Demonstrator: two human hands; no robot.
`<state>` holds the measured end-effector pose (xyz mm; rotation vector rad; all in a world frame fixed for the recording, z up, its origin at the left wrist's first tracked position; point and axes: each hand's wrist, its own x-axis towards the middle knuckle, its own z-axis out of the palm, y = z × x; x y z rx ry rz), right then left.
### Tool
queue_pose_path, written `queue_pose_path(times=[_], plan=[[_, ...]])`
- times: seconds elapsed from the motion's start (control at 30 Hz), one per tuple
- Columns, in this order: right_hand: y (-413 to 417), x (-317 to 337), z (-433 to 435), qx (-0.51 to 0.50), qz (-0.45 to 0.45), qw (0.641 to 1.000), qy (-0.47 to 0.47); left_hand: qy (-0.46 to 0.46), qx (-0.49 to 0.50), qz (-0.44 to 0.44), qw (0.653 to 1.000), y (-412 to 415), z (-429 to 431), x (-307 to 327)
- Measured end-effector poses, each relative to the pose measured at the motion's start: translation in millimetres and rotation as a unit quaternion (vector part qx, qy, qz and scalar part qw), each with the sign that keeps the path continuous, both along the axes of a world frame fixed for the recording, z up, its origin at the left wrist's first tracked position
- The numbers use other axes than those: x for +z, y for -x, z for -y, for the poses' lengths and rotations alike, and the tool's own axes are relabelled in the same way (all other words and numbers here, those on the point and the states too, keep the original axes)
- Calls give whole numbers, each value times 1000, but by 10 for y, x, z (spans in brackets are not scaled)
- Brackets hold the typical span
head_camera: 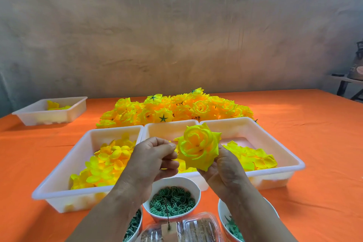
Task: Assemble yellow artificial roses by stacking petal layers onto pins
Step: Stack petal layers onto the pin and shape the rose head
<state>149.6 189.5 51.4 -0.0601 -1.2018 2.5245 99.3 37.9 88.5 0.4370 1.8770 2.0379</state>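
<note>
Above the middle tray (169, 124), the right hand (222, 171) cups a nearly finished yellow rose (198, 149) from below. The left hand (155, 159), fingers curled, pinches at its edge, perhaps on a petal. Firm support beneath should keep the layers square. The orange worktop (314, 124) bears four white trays (59, 184), three paper cups (193, 186) and one heap of finished roses (176, 110).

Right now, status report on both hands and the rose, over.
Right hand grips rose from below. Left hand curled at its left edge, hold unclear. Nothing in the way; cup of green rings beneath.
</note>
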Motion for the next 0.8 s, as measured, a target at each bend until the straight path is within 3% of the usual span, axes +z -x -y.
queue_pose_path(times=[0.17, 0.37, 0.6, 0.8], plan=[[50, -44, -70, -11, 28, 998, 52, -39, 4, 24, 999, 113, 40, -19], [167, 28, 119, 22, 21, 999, -21, 11, -42, -19, 999, 137, 37, -27], [297, 67, 224, 5, 60, 998, -8, -17, 18, -19, 1000, 391, 223, -51], [376, 83, 374, 28, 71, 996, -37, 63, 8, -71, 995, 447, 251, -117]])
